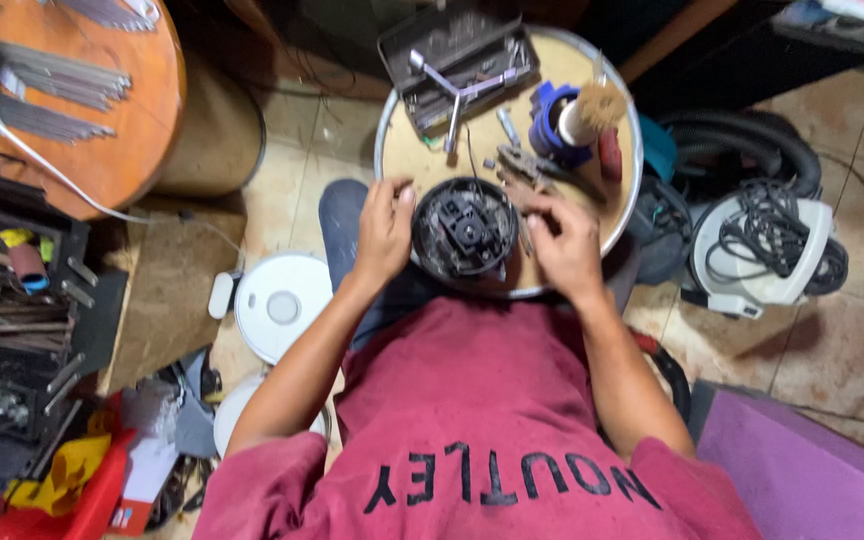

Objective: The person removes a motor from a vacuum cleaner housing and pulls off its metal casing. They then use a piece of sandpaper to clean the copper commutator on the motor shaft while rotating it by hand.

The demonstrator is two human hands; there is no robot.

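the round black plastic housing with exposed inner parts sat at the near edge of the round worktop; it looked rigid, light, best gripped by its rim. the left hand cupped its side; the right hand pinched something small beside it.

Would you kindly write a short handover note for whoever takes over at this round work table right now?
Left hand: gripping the left rim of the round black open-topped machine part, steadying it on the round beige table.
Right hand: fingers pinched at the part's right edge; what they hold is too small to tell.
Done: the part lies open, its inner works exposed.
Left: it is not closed up; the metal three-armed wrench and pliers lie behind it.
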